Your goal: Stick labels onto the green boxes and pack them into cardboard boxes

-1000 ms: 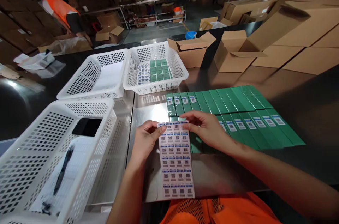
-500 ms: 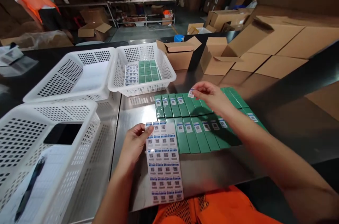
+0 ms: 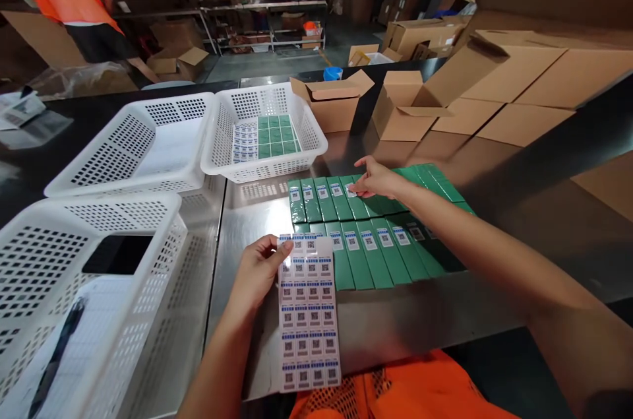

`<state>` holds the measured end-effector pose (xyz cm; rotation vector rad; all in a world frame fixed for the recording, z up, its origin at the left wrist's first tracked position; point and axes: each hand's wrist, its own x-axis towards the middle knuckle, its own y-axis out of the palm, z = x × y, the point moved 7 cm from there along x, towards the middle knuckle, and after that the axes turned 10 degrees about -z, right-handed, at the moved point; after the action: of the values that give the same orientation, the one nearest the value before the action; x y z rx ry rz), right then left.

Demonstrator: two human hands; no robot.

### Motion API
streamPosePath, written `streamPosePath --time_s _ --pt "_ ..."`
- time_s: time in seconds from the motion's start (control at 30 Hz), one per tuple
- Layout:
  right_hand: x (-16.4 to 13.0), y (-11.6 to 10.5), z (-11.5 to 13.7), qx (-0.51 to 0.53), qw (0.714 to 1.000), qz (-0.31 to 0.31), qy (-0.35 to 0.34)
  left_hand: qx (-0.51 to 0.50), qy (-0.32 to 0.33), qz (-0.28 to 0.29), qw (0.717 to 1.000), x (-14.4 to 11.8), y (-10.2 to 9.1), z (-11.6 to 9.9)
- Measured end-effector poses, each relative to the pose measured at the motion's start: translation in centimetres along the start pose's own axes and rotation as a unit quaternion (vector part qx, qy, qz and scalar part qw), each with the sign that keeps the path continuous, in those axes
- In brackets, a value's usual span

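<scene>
My left hand (image 3: 260, 268) pinches the upper left edge of a sheet of QR-code stickers (image 3: 309, 315) between thumb and fingers. The sheet hangs over the front row of green boxes and the steel table, and its top row has a gap at the right. My right hand (image 3: 376, 180) is over the back row of green boxes (image 3: 316, 206). One fingertip presses a sticker (image 3: 350, 190) lying on a box there, while another finger is raised apart. Boxes to its left bear stickers, as do several front-row boxes (image 3: 368, 270). My right forearm hides some boxes.
White perforated baskets (image 3: 190, 176) stand at left and behind; one holds a phone (image 3: 119, 253) and a pen (image 3: 59, 353), another green-and-white sheets (image 3: 277, 135). Open cartons (image 3: 336, 112) and stacked cartons (image 3: 524, 76) line the back and right. A person in an orange vest (image 3: 69, 0) is across the table.
My right hand has moved down and left, bringing the sticker from the air onto a back-row box. My left hand and sheet have shifted slightly right and down. The far person has moved right.
</scene>
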<state>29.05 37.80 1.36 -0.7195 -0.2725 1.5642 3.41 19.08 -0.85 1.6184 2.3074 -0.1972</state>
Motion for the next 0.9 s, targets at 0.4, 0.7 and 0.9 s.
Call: streamPosePath --time_s 0.4,0.7,0.9 --pt "-8.7 3.3 4.5 -0.035 0.954 0.028 -0.296 -0.027 0.013 -0.005 1.000 -0.1 0.4 -0.2" --pt "-12.7 2.8 7.3 0.195 0.915 0.099 -0.340 -0.030 -0.021 -0.028 0.999 0.0 0.3 0.0" --pt "-3.3 -4.0 3.1 0.108 0.982 -0.006 -0.154 -0.035 -0.031 -0.009 0.999 -0.3 0.4 0.4"
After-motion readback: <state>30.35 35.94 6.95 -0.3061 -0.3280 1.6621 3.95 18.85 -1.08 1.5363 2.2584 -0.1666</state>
